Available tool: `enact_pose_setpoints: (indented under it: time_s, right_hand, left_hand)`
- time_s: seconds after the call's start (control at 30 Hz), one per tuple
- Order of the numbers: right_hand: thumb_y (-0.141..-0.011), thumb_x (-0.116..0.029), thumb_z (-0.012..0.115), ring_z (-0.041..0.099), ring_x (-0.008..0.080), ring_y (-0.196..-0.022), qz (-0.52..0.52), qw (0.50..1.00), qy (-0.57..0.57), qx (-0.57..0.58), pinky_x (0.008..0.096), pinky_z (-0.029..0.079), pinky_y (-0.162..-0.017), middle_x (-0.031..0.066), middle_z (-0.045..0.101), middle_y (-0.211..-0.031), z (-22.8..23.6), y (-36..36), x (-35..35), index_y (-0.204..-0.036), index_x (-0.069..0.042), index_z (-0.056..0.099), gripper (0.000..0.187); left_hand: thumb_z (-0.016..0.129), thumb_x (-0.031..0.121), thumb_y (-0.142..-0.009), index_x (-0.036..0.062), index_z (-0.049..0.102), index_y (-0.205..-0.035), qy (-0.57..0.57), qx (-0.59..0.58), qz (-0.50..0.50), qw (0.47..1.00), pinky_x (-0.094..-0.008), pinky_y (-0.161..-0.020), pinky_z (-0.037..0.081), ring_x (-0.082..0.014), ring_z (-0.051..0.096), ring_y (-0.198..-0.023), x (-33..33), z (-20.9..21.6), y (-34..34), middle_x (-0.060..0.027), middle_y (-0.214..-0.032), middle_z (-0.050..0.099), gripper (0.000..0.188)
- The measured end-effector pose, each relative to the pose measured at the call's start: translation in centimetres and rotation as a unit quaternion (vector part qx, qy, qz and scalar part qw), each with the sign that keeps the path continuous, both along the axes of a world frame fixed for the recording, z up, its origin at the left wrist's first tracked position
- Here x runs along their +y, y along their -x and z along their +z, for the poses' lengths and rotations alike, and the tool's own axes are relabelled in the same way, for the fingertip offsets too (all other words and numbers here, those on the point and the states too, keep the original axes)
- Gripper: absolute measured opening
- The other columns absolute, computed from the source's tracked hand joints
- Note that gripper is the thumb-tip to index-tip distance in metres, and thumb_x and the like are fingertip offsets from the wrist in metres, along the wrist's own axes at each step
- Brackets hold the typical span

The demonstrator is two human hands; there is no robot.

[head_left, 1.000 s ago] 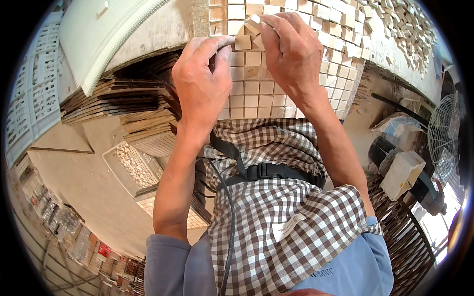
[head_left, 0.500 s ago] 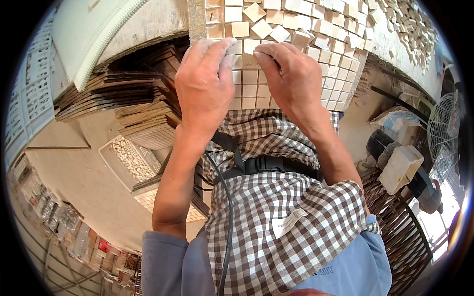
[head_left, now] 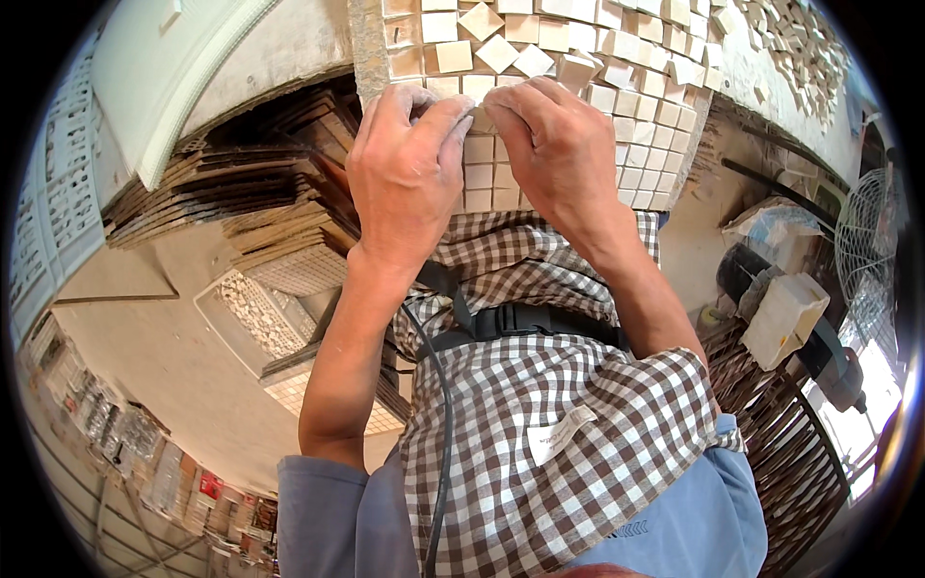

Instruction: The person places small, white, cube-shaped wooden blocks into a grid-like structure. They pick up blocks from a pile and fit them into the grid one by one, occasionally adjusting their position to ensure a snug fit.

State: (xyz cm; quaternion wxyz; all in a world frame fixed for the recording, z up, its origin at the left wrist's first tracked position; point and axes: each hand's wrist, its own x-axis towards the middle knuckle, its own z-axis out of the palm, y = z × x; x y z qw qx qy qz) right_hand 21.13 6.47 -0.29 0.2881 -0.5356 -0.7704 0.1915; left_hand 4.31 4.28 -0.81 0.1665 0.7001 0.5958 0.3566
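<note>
Both my hands, dusted with pale powder, are over a board of small square cream tiles (head_left: 636, 179) at the top middle. My left hand (head_left: 409, 159) is closed, its fingers bent down onto the tiles near the board's left side. Just to the right, my right hand (head_left: 557, 144) is also closed, thumb and forefinger pinched together. The fingertips of both hands nearly meet beside one tile (head_left: 477, 87); what is between them is hidden. Near rows lie in an even grid. Beyond my hands, several tiles sit turned or overlapping, such as a tilted tile (head_left: 497, 54).
Loose tiles (head_left: 790, 58) are heaped at the far right. Thin brown boards (head_left: 207, 183) are stacked under the table at left, above a white basket of tile pieces (head_left: 255, 313). A wire fan guard (head_left: 872, 226) stands at right. A black cable (head_left: 447, 433) hangs down my checked apron (head_left: 520, 405).
The tile board appears shifted slightly left and up in view. My right hand has moved a little left, bringing its fingertips closer to my left hand's. Both remain closed.
</note>
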Motion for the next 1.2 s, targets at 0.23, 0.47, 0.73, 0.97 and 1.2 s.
enact_pose_setpoints:
  time_s: [0.23, 0.47, 0.73, 0.97, 1.2]
  right_hand:
    - [-0.086, -0.003, 0.069, 0.069, 0.033, -0.073, -0.021, 0.999, -0.033, -0.001, 0.0447, 0.054, -0.064, 0.0121, 0.068, -0.081, -0.3, 0.6, -0.5, -0.083, -0.005, 0.068, 0.003]
    - [-0.089, -0.004, 0.073, 0.07, 0.03, -0.073, 0.003, 0.999, -0.032, -0.021, 0.0406, 0.056, -0.064, 0.0102, 0.071, -0.087, 0.5, 0.2, -1.3, -0.093, -0.005, 0.075, 0.005]
    - [-0.089, -0.01, 0.08, 0.07, 0.0278, -0.085, -0.116, 0.99, -0.084, -0.006, 0.0399, 0.056, -0.072, 0.009, 0.072, -0.097, 0.5, -5.4, 1.1, -0.105, -0.009, 0.078, 0.015]
    - [-0.085, -0.01, 0.084, 0.07, 0.0267, -0.09, -0.106, 0.989, -0.102, 0.0, 0.0396, 0.057, -0.074, 0.0068, 0.072, -0.102, -0.7, -5.5, 1.4, -0.104, -0.012, 0.077, 0.021]
    - [-0.083, -0.003, 0.086, 0.07, 0.0179, -0.082, -0.071, 0.988, -0.104, 0.087, 0.0318, 0.058, -0.069, 0.0039, 0.074, -0.098, -1.2, -7.2, 1.7, -0.1, -0.009, 0.075, 0.022]
  left_hand:
    - [0.081, 0.004, -0.083, 0.0074, 0.077, -0.097, -0.005, -0.01, 0.022, 1.0, -0.0408, -0.074, 0.056, -0.0304, 0.068, -0.086, 0.1, -0.3, -0.3, -0.0081, -0.094, 0.067, 0.015]
    - [0.08, 0.001, -0.08, 0.0091, 0.077, -0.097, -0.017, 0.017, -0.006, 1.0, -0.0406, -0.07, 0.054, -0.0291, 0.067, -0.084, 0.2, -0.4, 0.0, -0.0078, -0.096, 0.066, 0.019]
    - [0.08, -0.001, -0.079, 0.01, 0.077, -0.096, -0.089, 0.077, -0.029, 0.993, -0.0402, -0.07, 0.053, -0.0286, 0.066, -0.084, 0.2, -1.3, 0.2, -0.0062, -0.093, 0.066, 0.021]
    - [0.082, -0.001, -0.08, 0.0082, 0.079, -0.097, -0.081, 0.039, -0.001, 0.996, -0.0393, -0.075, 0.053, -0.0286, 0.066, -0.086, 0.0, -1.7, -0.2, -0.0081, -0.093, 0.067, 0.02]
    - [0.079, -0.001, -0.079, 0.0115, 0.077, -0.098, -0.11, 0.09, 0.0, 0.99, -0.0391, -0.069, 0.053, -0.0266, 0.065, -0.083, -0.4, -0.7, -0.9, -0.0054, -0.091, 0.065, 0.023]
